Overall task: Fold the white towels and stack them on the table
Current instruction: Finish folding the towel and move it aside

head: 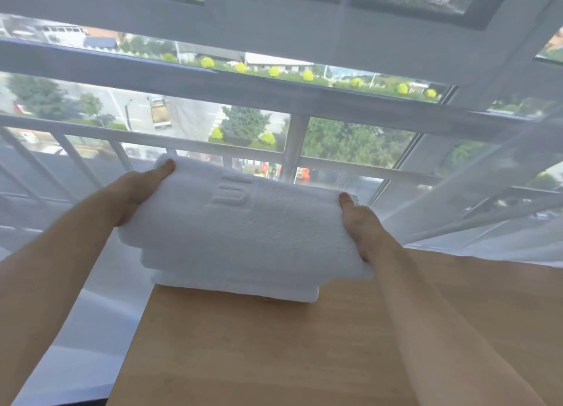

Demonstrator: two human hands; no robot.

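A folded white towel (243, 225) with an embossed logo is on top of a stack of folded white towels (237, 286) at the far edge of the wooden table (274, 350). My left hand (137, 192) grips the top towel's left end, thumb on top. My right hand (362, 225) grips its right end, thumb on top and fingers hidden beneath. Whether the top towel rests fully on the stack or is held just above it, I cannot tell.
A sheer white curtain (487, 198) hangs behind the table in front of a large window with a white railing (292, 143). The table's left edge runs diagonally, with curtain and floor beyond it.
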